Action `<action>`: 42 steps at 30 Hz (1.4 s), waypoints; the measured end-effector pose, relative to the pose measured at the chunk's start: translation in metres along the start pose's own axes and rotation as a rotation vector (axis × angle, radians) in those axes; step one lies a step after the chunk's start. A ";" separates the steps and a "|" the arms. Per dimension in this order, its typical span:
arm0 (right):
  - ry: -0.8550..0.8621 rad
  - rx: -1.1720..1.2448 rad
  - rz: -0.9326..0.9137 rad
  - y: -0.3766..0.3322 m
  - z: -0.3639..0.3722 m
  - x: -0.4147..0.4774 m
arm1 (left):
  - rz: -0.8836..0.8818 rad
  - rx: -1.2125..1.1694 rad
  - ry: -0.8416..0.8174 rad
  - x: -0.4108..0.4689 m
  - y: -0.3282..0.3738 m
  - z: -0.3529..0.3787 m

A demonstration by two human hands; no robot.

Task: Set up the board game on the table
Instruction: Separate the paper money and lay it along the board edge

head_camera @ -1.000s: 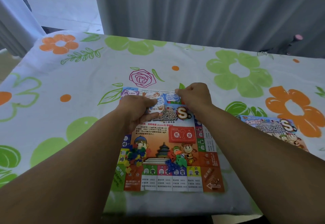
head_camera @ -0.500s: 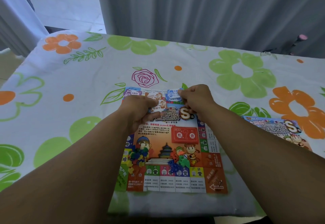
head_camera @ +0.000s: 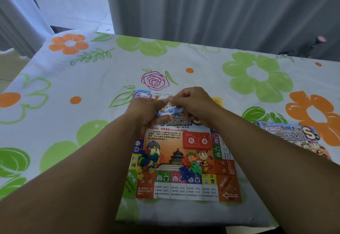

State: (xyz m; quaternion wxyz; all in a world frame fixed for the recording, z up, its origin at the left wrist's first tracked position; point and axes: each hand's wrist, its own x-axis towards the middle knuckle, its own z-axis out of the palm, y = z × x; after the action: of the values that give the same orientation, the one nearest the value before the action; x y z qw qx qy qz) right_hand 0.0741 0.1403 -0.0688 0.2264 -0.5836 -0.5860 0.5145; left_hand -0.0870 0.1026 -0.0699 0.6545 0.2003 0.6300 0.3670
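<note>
Head view shows the game board [head_camera: 161, 136], a thin colourful paper sheet, lying flat on the counter [head_camera: 92, 79] near its front edge. Its border has coloured squares, and its middle has cartoon children and a temple. On it lie a red card deck [head_camera: 196, 140], a heap of small plastic pieces [head_camera: 147, 162] at the left, and green, blue and orange figures [head_camera: 190, 168] beside a white die [head_camera: 197, 163]. Over the far edge of the board, the left hand [head_camera: 145, 114] and the right hand [head_camera: 195, 105] both pinch a small bundle of blue-and-white paper notes [head_camera: 168, 111]. The game box [head_camera: 292, 136] lies to the right, apart from the board.
</note>
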 end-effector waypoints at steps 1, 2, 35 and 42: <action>-0.011 0.001 -0.009 -0.001 0.003 0.000 | 0.002 -0.004 0.006 0.000 0.000 -0.001; -0.005 0.009 -0.008 -0.001 0.005 0.001 | 0.000 -0.010 0.010 0.000 0.000 -0.002; 0.091 0.006 -0.053 -0.006 0.012 0.007 | -0.031 -0.032 0.027 -0.008 0.003 -0.016; 0.291 0.043 0.121 0.013 -0.016 0.012 | -0.005 0.001 0.038 -0.008 0.002 -0.005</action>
State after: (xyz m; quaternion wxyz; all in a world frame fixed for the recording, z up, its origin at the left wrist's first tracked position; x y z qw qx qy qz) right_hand 0.0910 0.1539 -0.0778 0.2900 -0.6813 -0.4994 0.4498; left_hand -0.0915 0.0972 -0.0638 0.6431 0.1918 0.6431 0.3689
